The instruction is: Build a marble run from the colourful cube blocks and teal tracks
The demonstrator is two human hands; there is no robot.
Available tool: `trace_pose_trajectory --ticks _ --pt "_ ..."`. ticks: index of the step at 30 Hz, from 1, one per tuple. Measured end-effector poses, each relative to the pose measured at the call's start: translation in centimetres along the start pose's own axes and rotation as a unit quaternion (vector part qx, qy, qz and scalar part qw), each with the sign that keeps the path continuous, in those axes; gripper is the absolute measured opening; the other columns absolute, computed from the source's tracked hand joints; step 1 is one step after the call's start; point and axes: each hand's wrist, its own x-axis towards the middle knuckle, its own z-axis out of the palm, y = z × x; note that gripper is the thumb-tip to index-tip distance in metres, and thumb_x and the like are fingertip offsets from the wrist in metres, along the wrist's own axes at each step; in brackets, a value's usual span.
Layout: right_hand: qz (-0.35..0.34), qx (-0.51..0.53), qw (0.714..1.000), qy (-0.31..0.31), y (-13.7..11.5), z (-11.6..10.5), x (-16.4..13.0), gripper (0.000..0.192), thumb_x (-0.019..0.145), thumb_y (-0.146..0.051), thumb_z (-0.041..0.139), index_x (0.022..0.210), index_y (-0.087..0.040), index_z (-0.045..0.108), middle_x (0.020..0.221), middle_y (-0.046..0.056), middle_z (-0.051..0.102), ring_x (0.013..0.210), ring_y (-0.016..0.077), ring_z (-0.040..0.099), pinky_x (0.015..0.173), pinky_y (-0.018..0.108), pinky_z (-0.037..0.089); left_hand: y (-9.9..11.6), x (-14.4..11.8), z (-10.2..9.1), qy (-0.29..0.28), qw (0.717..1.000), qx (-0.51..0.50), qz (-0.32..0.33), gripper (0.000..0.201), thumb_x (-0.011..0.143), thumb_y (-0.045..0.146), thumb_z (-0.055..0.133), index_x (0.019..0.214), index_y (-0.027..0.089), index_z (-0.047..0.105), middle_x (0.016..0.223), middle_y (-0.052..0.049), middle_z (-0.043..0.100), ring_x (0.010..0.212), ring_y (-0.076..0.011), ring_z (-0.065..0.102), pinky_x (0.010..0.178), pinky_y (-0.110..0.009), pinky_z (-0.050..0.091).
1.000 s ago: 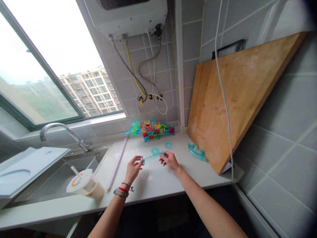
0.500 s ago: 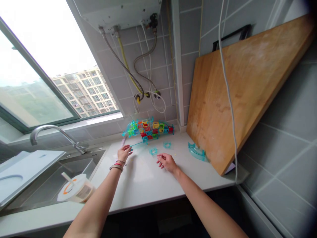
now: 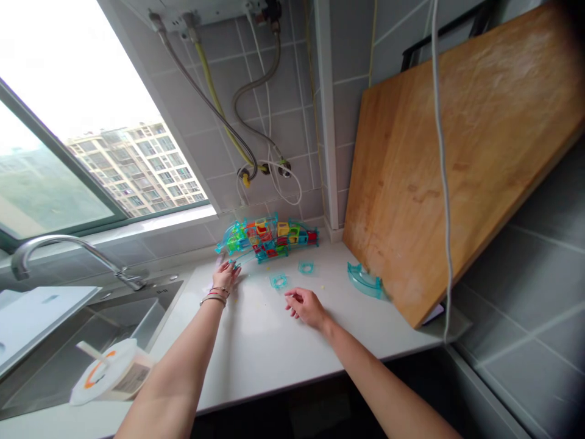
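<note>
Left hand (image 3: 225, 274) is pinched on a thin teal track strip (image 3: 244, 258), its far end laid against the coloured marble-run build (image 3: 267, 238) by the wall. A careless push could dislodge the stacked blocks. Right hand (image 3: 305, 306) hovers loosely open, empty, near a teal connector (image 3: 278, 281). No legible writing is seen.

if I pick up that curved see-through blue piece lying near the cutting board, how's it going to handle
The curved blue piece looks like thin clear moulded plastic, so probably stiff and light. Its smooth glossy surface may be slippery to pinch. It rests low on the countertop, so a push would likelier slide it than tip it.
</note>
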Motion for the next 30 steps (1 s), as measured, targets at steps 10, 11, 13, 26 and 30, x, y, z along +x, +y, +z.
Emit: trace_pose_trajectory --ticks 10,11,13,26,30 --pt "0.003 -0.017 1.000 0.005 0.0 0.0 -0.1 0.029 0.088 -0.039 0.063 0.104 -0.016 0.070 0.075 0.002 0.071 0.056 0.0110 0.061 0.053 0.023 0.051 0.2 1.2 1.1 -0.009 1.000 -0.026 -0.007 0.022 0.088 0.005 0.066 0.105 0.015 0.060 0.093 -0.004 0.067 0.084 -0.0151 0.071 0.081 -0.032 0.061" --pt "0.003 -0.019 1.000 0.005 -0.1 0.0 -0.1 0.029 0.088 -0.039 0.063 0.104 -0.016 0.071 0.075 0.002 0.071 0.056 0.0110 0.061 0.053 0.023 0.051 0.3 1.3 1.2 -0.008 1.000 -0.024 -0.006 0.025 0.085 0.003 0.067 0.105 0.016 0.059 0.092 -0.004 0.067 0.082 -0.0150 0.071 0.083 -0.033 0.061" --pt "0.002 -0.022 1.000 0.004 -0.2 0.1 -0.3 0.029 0.087 -0.039 0.064 0.104 -0.016 0.071 0.076 0.003 0.071 0.057 0.0112 0.061 0.053 0.023 0.051 0.4 1.2 1.4 -0.005 1.000 -0.016 -0.003 0.031 0.080 0.001 0.069 0.104 0.017 0.058 0.092 -0.003 0.065 0.080 -0.0149 0.070 0.083 -0.034 0.061" --pt "-0.009 -0.055 0.998 0.004 -0.2 0.2 -0.4 0.029 0.089 -0.040 0.062 0.104 -0.017 0.071 0.076 0.003 0.072 0.058 0.0118 0.063 0.055 0.023 0.052 -1.4 -5.0 2.0 0.016 0.990 0.114 0.084 0.048 0.080 0.015 0.066 0.123 0.026 0.049 0.104 -0.004 0.062 0.091 -0.0180 0.067 0.081 -0.036 0.058" --pt "-0.007 -0.066 0.998 0.004 -0.3 0.1 -0.5 0.029 0.088 -0.040 0.063 0.103 -0.017 0.072 0.076 0.003 0.072 0.058 0.0123 0.063 0.056 0.024 0.052 -3.0 -10.5 2.6 -0.108 0.968 0.186 0.130 0.049 0.069 0.025 0.084 0.115 0.024 0.066 0.125 -0.012 0.065 0.112 -0.0275 0.064 0.098 -0.043 0.052"
